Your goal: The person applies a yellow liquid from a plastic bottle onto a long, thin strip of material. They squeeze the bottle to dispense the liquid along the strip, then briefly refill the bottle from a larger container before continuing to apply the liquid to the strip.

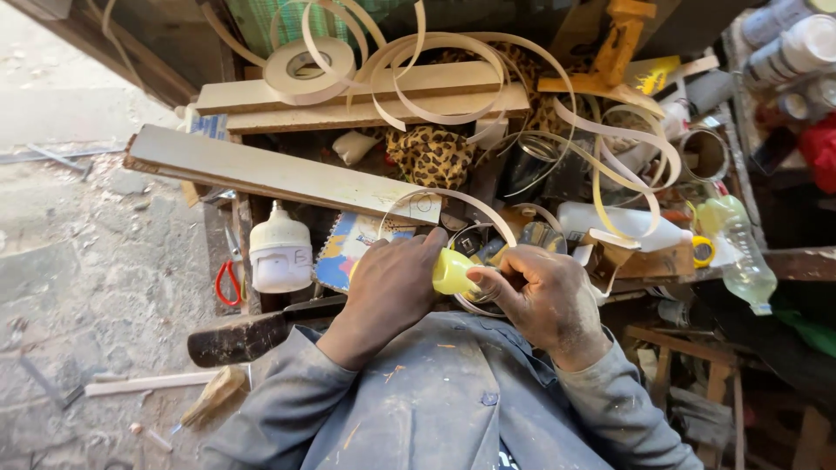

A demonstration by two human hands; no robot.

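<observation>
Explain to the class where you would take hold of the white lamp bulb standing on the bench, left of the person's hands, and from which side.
Grip the white lamp bulb around its broad body, coming from above and the open floor side on the left. It seems to stand upright with its narrow cap on top, too small for a firm hold. The left hand and the small yellow object it holds crowd the right side.

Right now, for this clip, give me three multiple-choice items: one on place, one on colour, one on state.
1. Where does the white bulb lie?
A. left of the hands
B. right of the hands
C. on the lap

2. What colour is the small cap-like piece between the hands?
A. red
B. yellow
C. black

3. How is that piece held?
A. lying loose
B. one hand only
C. both hands on it

Answers: 1 A, the bulb sits left of the left hand. 2 B, it shows bright yellow. 3 C, the left hand and right hand both grip it.
</observation>
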